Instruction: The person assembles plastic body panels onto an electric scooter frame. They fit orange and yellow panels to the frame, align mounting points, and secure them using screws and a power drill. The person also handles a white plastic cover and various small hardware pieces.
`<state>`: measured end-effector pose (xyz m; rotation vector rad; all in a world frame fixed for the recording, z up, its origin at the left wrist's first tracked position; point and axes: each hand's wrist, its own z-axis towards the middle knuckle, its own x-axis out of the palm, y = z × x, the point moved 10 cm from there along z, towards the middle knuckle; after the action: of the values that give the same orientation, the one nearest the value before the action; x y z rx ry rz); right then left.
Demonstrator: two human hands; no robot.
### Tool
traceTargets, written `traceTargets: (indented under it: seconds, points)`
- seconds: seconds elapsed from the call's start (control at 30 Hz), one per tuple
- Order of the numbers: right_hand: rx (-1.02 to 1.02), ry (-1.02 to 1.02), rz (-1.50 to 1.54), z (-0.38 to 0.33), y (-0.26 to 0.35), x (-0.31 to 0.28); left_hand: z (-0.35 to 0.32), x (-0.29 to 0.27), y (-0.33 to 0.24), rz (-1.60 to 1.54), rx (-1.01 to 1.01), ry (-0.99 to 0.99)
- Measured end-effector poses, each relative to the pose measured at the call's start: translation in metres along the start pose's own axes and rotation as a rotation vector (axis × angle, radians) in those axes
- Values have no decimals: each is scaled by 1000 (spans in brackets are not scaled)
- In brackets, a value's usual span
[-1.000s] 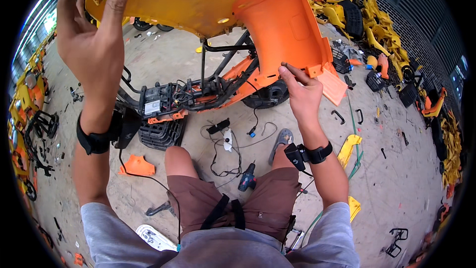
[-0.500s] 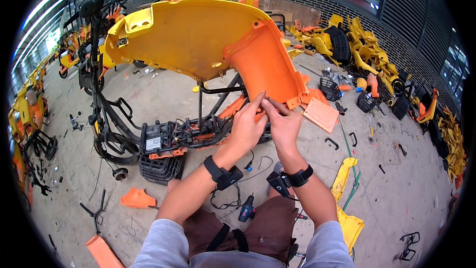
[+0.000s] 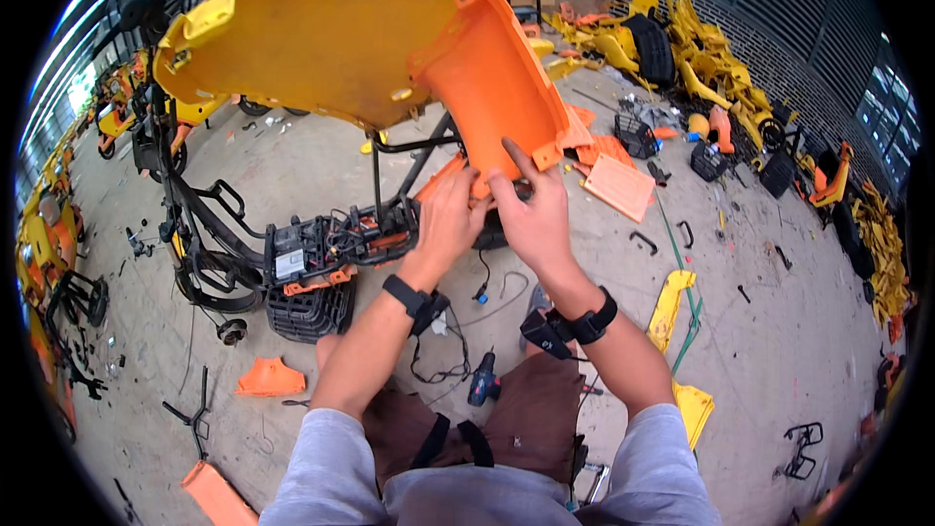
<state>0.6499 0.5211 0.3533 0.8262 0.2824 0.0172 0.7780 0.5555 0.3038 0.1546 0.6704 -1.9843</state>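
A large curved yellow scooter body panel [image 3: 302, 34] with an orange section [image 3: 492, 88] joined at its right end stands up in front of me, over a stripped scooter frame [image 3: 385, 234]. At the orange section's lower edge, my left hand [image 3: 448, 219] is closed, its fingertips curled at the rim. Just to the right, my right hand [image 3: 538, 219] grips the same edge, its thumb near the left fingers and its index finger stretched up along the orange surface. Whatever lies between the fingertips is hidden.
A cordless drill [image 3: 483, 380] lies on the floor between my legs. Yellow strips [image 3: 672, 312] and an orange flat panel [image 3: 620, 187] lie to the right. Farther right is a heap of yellow panels [image 3: 706, 58]. A black basket [image 3: 310, 310] sits under the frame.
My hands have moved apart from their close pinch and slightly down and left in view. The right index finger now extends onto the orange section. The whole view has shifted a little.
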Motion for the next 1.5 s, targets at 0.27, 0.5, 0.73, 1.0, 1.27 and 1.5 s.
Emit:
traceTargets:
  seconds: [0.27, 0.5, 0.73, 1.0, 1.27, 1.5]
  points:
    - [228, 585, 257, -123, 6, -21, 16, -26, -17, 110, 147, -127]
    - [705, 47, 880, -167, -64, 29, 22, -21, -18, 159, 133, 50]
    - [27, -211, -123, -51, -112, 71, 52, -25, -24, 218, 83, 291]
    - [-507, -92, -3, 20, -108, 84, 95, -36, -28, 272, 63, 355]
    - [-506, -161, -99, 35, -98, 88, 122, -40, -17, 225, -99, 432]
    - [-459, -188, -129, 45, -97, 81, 58, -48, 45, -209, -734, 559]
